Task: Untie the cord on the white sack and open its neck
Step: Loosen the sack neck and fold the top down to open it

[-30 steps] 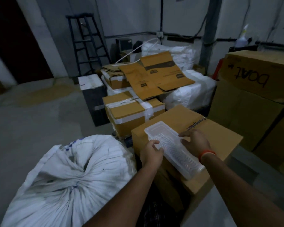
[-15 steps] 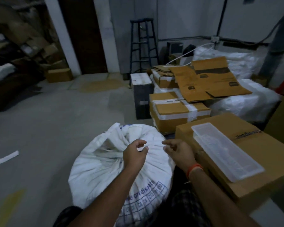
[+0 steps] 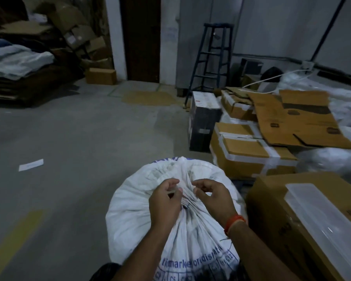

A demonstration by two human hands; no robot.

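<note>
While tied, white sack (image 3: 134, 209), contents hidden

We see a clear plastic tray (image 3: 320, 218) lying on top of a brown cardboard box (image 3: 272, 207) at the right. Beyond it sit taped cartons (image 3: 249, 153), with a flattened sheet of cardboard (image 3: 300, 122) resting over them and what may be white plastic-wrapped bundles (image 3: 340, 102) behind. A dark box (image 3: 203, 122) stands upright beside the cartons, and a blue stepladder (image 3: 213, 57) stands against the wall. A white paper slip (image 3: 31, 165) lies on the concrete floor (image 3: 85, 142), and folded cardboard is piled at the far left (image 3: 18, 86).
</note>
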